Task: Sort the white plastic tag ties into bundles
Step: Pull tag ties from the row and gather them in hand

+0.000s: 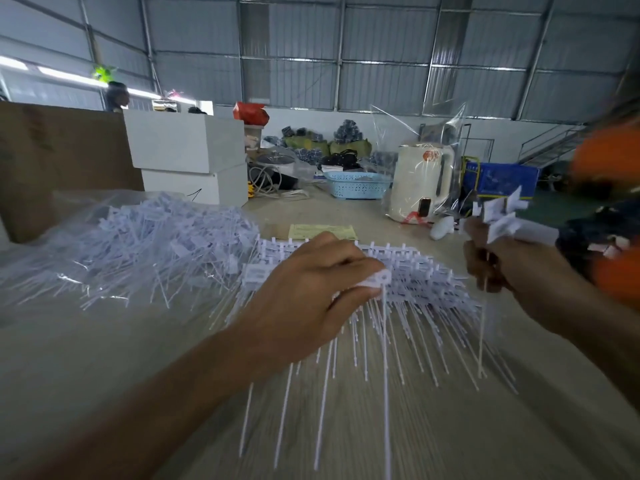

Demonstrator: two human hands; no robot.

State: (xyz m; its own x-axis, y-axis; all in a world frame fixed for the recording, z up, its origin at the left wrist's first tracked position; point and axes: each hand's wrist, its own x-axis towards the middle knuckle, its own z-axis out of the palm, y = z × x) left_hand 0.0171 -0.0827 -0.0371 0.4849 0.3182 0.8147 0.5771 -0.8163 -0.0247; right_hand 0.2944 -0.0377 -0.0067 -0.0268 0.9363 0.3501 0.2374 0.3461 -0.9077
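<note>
Your left hand [311, 289] pinches one white tie [375, 280] over the lined-up row of ties [433, 282] near you | your right hand [498, 258] grips a small bunch of ties [498, 213] | loose tie pile [145, 240] far left on the table [104, 358]

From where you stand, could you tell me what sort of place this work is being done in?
Probably a warehouse or small factory packing floor. A corrugated metal roof on steel frames spans overhead, bagged goods lie heaped by the far wall, and loose tag ties cover the table beside cardboard cartons.
</note>
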